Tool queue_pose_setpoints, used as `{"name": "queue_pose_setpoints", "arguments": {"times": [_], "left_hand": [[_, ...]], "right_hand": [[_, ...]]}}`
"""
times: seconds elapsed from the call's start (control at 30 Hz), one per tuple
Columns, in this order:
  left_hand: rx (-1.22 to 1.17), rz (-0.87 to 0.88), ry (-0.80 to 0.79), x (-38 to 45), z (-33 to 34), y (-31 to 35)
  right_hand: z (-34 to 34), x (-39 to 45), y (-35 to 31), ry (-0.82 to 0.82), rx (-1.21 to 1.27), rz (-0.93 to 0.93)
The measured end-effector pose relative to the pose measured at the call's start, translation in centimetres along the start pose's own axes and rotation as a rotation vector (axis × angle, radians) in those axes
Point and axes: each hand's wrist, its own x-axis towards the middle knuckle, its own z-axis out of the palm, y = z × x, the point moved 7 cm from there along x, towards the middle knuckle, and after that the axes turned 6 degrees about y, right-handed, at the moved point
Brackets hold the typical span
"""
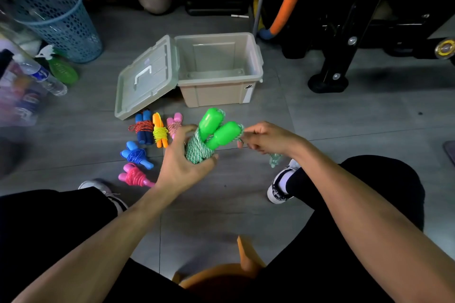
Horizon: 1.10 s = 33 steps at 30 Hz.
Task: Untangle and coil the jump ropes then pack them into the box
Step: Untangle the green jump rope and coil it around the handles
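Near the open box [219, 69], the green jump rope [206, 140] is gripped by left hand [183, 162] while its tail is pinched by right hand [261, 139], and the coil could be loosened if tension is lost.

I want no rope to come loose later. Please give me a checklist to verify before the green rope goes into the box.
1. Coil held firmly: left hand grips the green rope around its wraps. Ok.
2. Loose end secured: right hand pinches the free end, not tucked. Not ok.
3. Handles together: both green handles side by side. Ok.
4. Box open, lid off the opening. Ok.
5. Other ropes coiled on the floor. Ok.
6. Wrap tightness. Cannot tell.
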Motion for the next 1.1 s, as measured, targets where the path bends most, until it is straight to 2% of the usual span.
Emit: {"name": "queue_pose_setpoints", "arguments": {"times": [0.1, 0.23, 0.3, 0.37, 0.43, 0.5, 0.57, 0.63, 0.73, 0.83, 0.9, 0.97, 1.1], "left_hand": [[-0.163, -0.083, 0.021, 0.1, 0.3, 0.2], [-0.199, -0.222, 0.026, 0.5, 0.9, -0.2], [-0.135, -0.313, 0.087, 0.7, 0.6, -1.2], [0.074, -0.361, 0.080, 0.7, 0.2, -2.2], [0.451, -0.320, -0.079, 0.7, 0.6, -2.8], [0.827, -0.187, -0.250, 0.3, 1.7, -2.7], [1.014, 0.027, -0.331, -0.2, 3.3, -2.1], [1.058, 0.212, -0.406, -0.7, 4.5, -2.0], [0.941, 0.464, -0.542, -1.8, 5.5, -2.3], [0.789, 0.728, -0.527, -3.1, 5.5, -1.3], [0.681, 0.767, -0.501, -3.0, 4.8, -1.0], [0.509, 0.628, -0.447, -2.2, 3.5, -0.9], [0.081, 0.037, -0.129, -0.7, 1.0, -1.1]], "right_hand": [[0.7, -0.1, 0.5, 0.003, -0.073, 0.010], [1.7, -0.7, -0.1, -0.013, -0.198, -0.041], [2.7, -0.9, -0.8, -0.032, -0.322, -0.069], [3.8, -1.2, -1.7, -0.059, -0.465, -0.104], [4.5, -1.6, -2.8, -0.064, -0.566, -0.152], [4.4, -1.8, -3.8, -0.061, -0.619, -0.172], [3.4, -1.7, -4.3, -0.052, -0.650, -0.162], [2.0, -1.5, -4.5, -0.030, -0.665, -0.143], [0.7, -1.1, -4.5, -0.010, -0.630, -0.123], [0.1, -0.7, -4.0, -0.019, -0.549, -0.126], [-0.6, -0.3, -3.2, 0.001, -0.442, -0.124], [-1.8, 0.0, -2.1, 0.046, -0.340, -0.099], [-2.8, -0.3, 0.3, 0.091, -0.331, -0.055]]}}
